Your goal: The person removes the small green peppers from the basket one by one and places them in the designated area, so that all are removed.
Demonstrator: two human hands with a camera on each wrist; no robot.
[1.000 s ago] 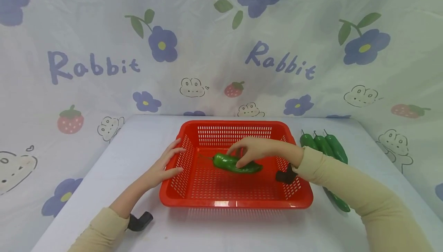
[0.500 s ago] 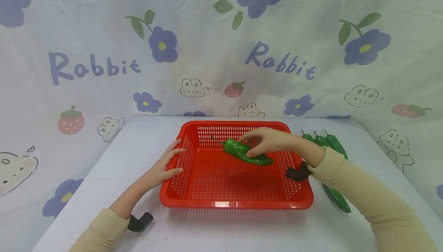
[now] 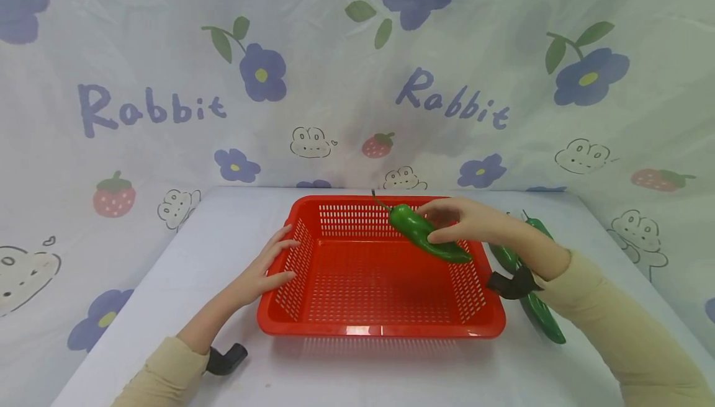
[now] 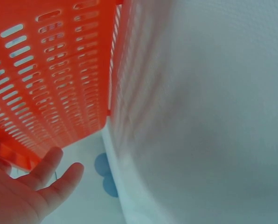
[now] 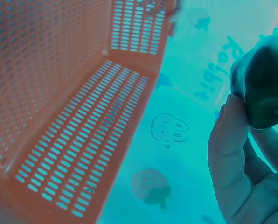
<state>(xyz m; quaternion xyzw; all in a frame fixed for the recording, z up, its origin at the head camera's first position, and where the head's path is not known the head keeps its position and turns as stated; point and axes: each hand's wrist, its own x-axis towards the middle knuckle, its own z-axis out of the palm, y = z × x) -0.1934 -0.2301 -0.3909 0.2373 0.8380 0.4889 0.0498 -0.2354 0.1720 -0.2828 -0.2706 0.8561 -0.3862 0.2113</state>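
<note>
In the head view my right hand [image 3: 463, 221] pinches a long green pepper [image 3: 416, 227] by its middle, above the right part of a red perforated plastic basket [image 3: 380, 327]. The pepper tilts, its thin stem up to the left and its tip down to the right. Close up in the right wrist view, the pepper [image 5: 265, 84] sits between thumb and fingers. My left hand [image 3: 259, 277] rests against the basket's left rim with fingers spread and straight. The left wrist view has that hand [image 4: 31, 191] beside the basket's slotted outer wall [image 4: 55, 70].
Right of the basket several green peppers [image 3: 542, 317] lie on the white table [image 3: 234, 221], partly hidden by my right arm. A white cloth [image 3: 346, 84] printed with flowers and rabbits hangs behind the table. Black wrist mounts [image 3: 226, 358] stick out from both sleeves.
My right hand has lifted the green pepper from low inside the basket up and to the right, and the pepper has tilted more. The left hand and the basket have stayed put.
</note>
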